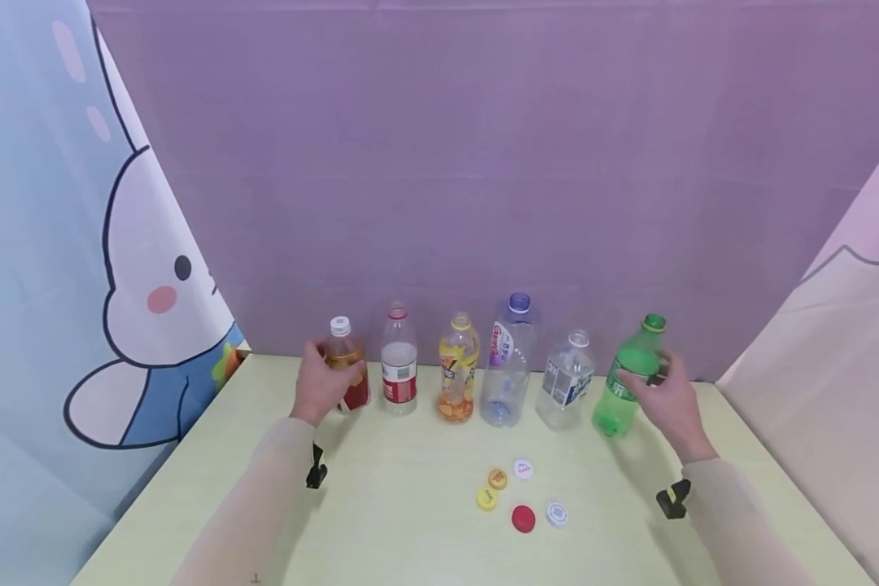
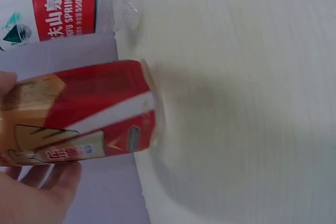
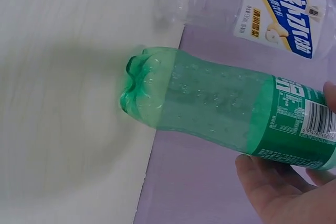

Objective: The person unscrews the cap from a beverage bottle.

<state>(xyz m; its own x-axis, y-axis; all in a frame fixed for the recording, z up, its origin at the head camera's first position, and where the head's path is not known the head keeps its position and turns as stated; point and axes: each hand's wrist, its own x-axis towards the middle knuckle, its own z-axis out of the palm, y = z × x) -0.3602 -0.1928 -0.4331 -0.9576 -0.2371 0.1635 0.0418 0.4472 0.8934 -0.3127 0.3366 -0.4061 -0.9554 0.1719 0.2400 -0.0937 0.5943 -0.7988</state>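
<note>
At the left end of a row of bottles, my left hand (image 1: 317, 384) grips an amber bottle (image 1: 356, 395) with a white cap and a red-and-gold label. In the left wrist view, thumb and fingers curl round its upper label, and its base is right at the pale table. My right hand (image 1: 670, 399) holds a green bottle (image 1: 617, 403) at the row's right end, around its green label. That bottle leans slightly, its lobed base close over the table in the right wrist view. A yellow ring circles its green neck.
Between my hands stand a red-labelled bottle (image 1: 399, 374), a yellow-labelled one (image 1: 457, 378), a tall clear one (image 1: 505, 382) and a short clear one (image 1: 564, 387). Several loose caps, including a red cap (image 1: 523, 518), lie in front on the table (image 1: 381, 505). A purple curtain (image 1: 483, 163) hangs behind.
</note>
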